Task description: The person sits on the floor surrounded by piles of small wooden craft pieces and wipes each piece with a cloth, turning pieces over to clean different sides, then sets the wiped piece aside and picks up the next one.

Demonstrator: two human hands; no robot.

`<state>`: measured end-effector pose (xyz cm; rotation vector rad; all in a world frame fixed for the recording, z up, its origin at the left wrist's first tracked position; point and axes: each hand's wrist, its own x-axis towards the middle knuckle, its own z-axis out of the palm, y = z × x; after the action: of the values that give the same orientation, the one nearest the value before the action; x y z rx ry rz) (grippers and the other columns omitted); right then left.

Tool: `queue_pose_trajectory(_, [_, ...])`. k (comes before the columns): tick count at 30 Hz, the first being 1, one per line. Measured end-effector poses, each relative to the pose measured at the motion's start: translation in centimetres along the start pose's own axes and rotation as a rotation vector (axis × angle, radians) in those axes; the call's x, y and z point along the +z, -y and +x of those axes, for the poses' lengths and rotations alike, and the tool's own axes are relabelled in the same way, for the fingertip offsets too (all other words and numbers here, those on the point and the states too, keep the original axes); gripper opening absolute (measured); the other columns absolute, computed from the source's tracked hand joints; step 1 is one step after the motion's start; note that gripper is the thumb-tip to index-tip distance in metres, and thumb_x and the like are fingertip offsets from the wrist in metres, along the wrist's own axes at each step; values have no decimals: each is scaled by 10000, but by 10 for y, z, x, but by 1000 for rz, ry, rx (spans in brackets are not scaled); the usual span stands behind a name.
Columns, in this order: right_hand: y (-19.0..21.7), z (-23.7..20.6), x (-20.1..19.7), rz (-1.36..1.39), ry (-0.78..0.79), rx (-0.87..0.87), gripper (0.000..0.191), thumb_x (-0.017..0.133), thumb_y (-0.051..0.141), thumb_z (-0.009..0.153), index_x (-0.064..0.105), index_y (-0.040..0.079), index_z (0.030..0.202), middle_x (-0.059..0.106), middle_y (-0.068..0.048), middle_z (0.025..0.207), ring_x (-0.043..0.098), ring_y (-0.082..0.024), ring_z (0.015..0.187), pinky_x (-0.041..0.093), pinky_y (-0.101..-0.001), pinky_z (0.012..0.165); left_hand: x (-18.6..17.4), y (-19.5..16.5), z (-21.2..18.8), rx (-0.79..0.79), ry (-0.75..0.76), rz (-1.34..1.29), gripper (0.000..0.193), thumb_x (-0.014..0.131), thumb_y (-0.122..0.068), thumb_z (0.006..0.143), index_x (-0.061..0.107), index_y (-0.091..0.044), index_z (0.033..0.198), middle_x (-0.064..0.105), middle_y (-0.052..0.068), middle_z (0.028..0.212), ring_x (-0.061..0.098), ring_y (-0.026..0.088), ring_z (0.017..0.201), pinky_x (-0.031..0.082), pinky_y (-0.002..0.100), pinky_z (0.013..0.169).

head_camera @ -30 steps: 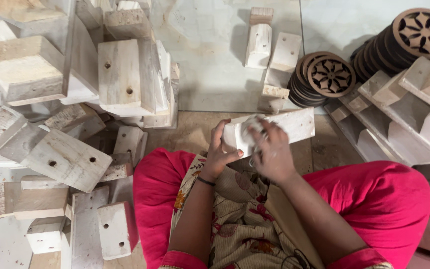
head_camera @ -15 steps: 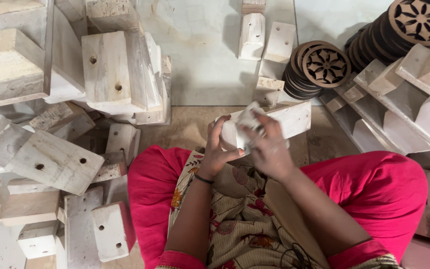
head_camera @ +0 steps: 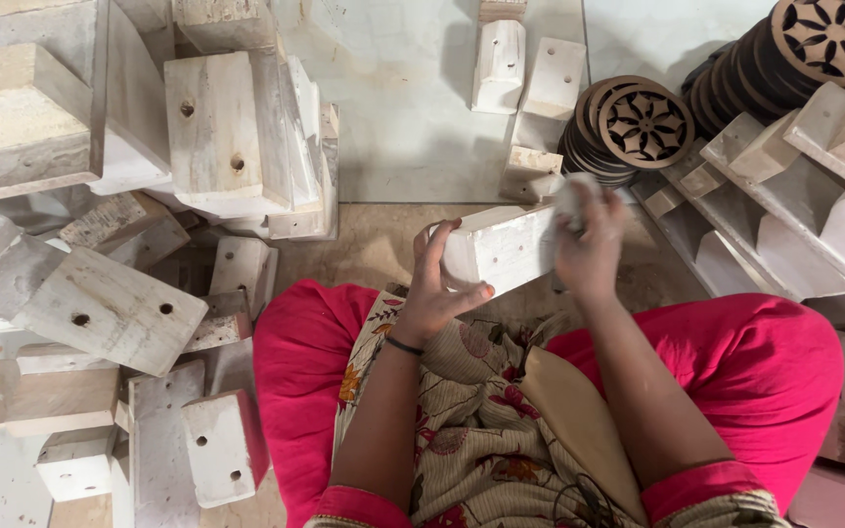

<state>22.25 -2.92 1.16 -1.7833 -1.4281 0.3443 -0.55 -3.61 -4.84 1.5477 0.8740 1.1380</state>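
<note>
Blocks (head_camera: pixel 110 308) and carved discs (head_camera: pixel 645 125) flank the hand-held wooden block (head_camera: pixel 503 249), perhaps unobstructed.

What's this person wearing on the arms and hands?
Both hands, left hand and right hand, are bare, no gloves. A thin dark band circles the left wrist. Short pink sleeves with patterned beige trim end near the elbows; forearms are uncovered.

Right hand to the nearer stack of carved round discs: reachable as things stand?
Probably yes. The right hand rests on the far end of the white wooden block, and the stack of carved discs lies just beyond it on the floor with nothing between. It would have to let go of the block first.
</note>
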Motion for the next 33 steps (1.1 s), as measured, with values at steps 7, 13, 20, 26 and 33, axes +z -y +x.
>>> queue_pose_trajectory(7, [36, -43, 2, -50, 136, -688, 623, 751, -15, 715, 640, 168, 1301, 512, -176, 1474, 569, -378, 1261, 564, -482, 1030, -1, -4, -1, 82, 24, 170, 1248, 958, -436, 613, 279, -5, 1567, 209, 206, 1533, 338, 389, 1467, 382, 493, 1231])
queue_pose_trajectory(13, [-14, 2, -2, -330, 14, -93, 597, 704, -31, 876, 639, 175, 1433, 545, -295, 1387, 522, -453, 1267, 545, -493, 959, 4, -8, 1, -24, -64, 129, 1187, 919, -448, 698, 276, -6, 1593, 241, 194, 1540, 374, 366, 1468, 445, 466, 1216])
queue_pose_trajectory(20, [10, -11, -10, -53, 125, -344, 581, 710, -39, 819, 636, 109, 1376, 570, -233, 1390, 581, -404, 1280, 558, -461, 990, 1, 0, 0, -42, -64, 15, 1148, 920, -387, 691, 296, -30, 1586, 241, 174, 1523, 377, 345, 1455, 448, 460, 1198])
queue_pose_trajectory(26, [56, -47, -4, -81, 317, -867, 582, 780, -21, 671, 690, 158, 1217, 630, -141, 1380, 619, -300, 1160, 595, -448, 987, -4, 16, 0, 5, 8, -274, 1164, 906, -296, 590, 338, -80, 1582, 287, 152, 1547, 446, 358, 1418, 400, 471, 1228])
queue_pose_trajectory(33, [-15, 13, -11, -326, -47, -183, 412, 716, -7, 936, 685, 95, 1334, 622, -194, 1335, 664, -313, 1153, 605, -417, 959, -4, 17, 0, -4, -31, -95, 1160, 915, -310, 677, 259, -99, 1609, 247, 160, 1581, 299, 345, 1515, 357, 471, 1271])
